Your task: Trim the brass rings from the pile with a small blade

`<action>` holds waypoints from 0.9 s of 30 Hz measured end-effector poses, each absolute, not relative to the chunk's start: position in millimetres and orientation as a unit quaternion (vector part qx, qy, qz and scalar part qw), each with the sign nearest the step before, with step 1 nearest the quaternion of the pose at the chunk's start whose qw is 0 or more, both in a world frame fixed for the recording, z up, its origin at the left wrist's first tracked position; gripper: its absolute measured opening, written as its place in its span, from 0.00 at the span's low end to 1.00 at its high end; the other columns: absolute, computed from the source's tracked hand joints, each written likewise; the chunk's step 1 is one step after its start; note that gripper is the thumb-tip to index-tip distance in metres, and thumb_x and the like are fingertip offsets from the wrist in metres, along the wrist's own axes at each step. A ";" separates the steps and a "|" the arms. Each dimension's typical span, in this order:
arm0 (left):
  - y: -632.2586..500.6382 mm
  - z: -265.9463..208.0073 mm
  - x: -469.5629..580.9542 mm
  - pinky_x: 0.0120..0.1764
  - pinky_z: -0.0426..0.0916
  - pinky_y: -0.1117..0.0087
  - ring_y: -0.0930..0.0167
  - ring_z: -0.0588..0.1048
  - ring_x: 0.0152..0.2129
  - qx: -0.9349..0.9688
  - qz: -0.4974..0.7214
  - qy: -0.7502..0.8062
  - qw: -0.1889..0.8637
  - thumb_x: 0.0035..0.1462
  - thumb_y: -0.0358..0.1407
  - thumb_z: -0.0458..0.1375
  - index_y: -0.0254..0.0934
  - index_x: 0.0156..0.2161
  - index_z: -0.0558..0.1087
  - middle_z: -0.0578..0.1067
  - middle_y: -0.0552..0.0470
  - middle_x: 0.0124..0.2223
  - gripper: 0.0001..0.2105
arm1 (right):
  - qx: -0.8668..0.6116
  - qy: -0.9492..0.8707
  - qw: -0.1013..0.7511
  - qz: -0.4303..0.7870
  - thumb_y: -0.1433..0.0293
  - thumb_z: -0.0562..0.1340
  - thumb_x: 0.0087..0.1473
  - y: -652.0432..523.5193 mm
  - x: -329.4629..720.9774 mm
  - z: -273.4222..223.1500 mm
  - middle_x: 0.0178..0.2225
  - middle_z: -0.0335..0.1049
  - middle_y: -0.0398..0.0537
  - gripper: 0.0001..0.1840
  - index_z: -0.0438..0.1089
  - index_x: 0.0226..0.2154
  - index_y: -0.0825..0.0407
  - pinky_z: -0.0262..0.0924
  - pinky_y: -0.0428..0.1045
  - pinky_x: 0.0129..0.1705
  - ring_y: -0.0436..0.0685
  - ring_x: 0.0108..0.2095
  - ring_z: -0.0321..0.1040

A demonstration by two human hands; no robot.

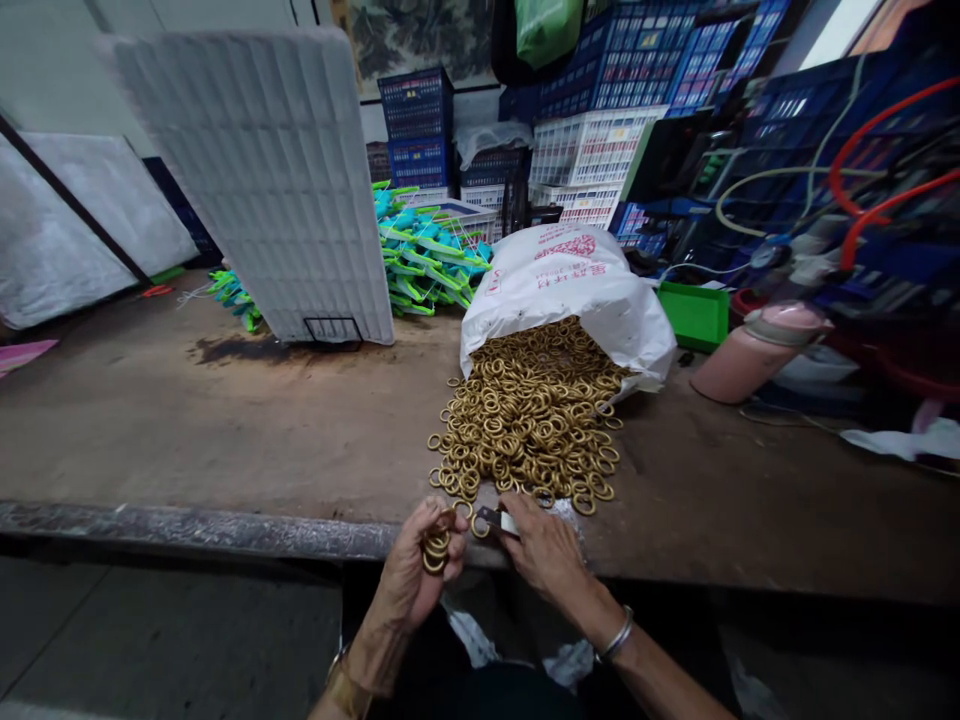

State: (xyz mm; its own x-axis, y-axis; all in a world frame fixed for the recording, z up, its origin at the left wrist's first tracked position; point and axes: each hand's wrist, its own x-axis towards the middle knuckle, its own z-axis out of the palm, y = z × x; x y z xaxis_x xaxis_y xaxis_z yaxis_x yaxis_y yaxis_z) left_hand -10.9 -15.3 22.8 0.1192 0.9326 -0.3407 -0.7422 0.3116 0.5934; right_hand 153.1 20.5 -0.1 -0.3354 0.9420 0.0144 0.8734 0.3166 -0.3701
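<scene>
A worn brown surface in a crate-filled room, with gold-coloured rings heaped at the mouth of a white sack.
In front of the sack, several loose rings are held in the curled left hand, and a small flat tool is gripped in the right hand, its dark tip beside a single ring between the hands. The left fingertips could be nicked if the tip slipped, and rings could be dropped if that curled grip were loosened. Those nearest the front edge could be knocked off by a forearm. If the sack were jolted, more could be poured out. To its right, a tilted pink bottle could be toppled by a wide elbow.
</scene>
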 end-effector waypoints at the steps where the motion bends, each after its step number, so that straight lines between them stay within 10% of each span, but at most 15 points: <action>1: -15.3 21.1 -12.5 0.16 0.54 0.80 0.79 0.64 0.17 0.130 0.568 0.330 0.743 0.49 0.38 0.56 0.36 0.34 0.66 0.68 0.53 0.27 0.08 | -0.566 -0.803 0.112 0.151 0.70 0.53 0.51 20.9 152.7 -0.3 0.36 0.66 0.45 0.08 0.61 0.37 0.47 0.48 0.46 0.28 0.54 0.32 0.65; 18: -16.2 1.4 27.7 0.13 0.53 0.81 0.80 0.61 0.15 0.242 0.530 0.461 0.669 0.46 0.44 0.59 0.35 0.35 0.65 0.63 0.58 0.22 0.15 | -0.571 -0.614 0.389 0.381 0.61 0.51 0.50 28.6 146.7 5.5 0.22 0.58 0.38 0.11 0.57 0.24 0.50 0.52 0.43 0.26 0.49 0.23 0.56; 27: -11.1 6.5 33.3 0.17 0.51 0.79 0.81 0.53 0.12 0.311 0.523 0.549 0.573 0.47 0.46 0.56 0.35 0.26 0.63 0.56 0.62 0.16 0.15 | -0.520 -0.589 0.394 0.477 0.62 0.54 0.47 23.1 137.5 4.2 0.22 0.55 0.37 0.10 0.57 0.24 0.51 0.53 0.43 0.27 0.48 0.24 0.54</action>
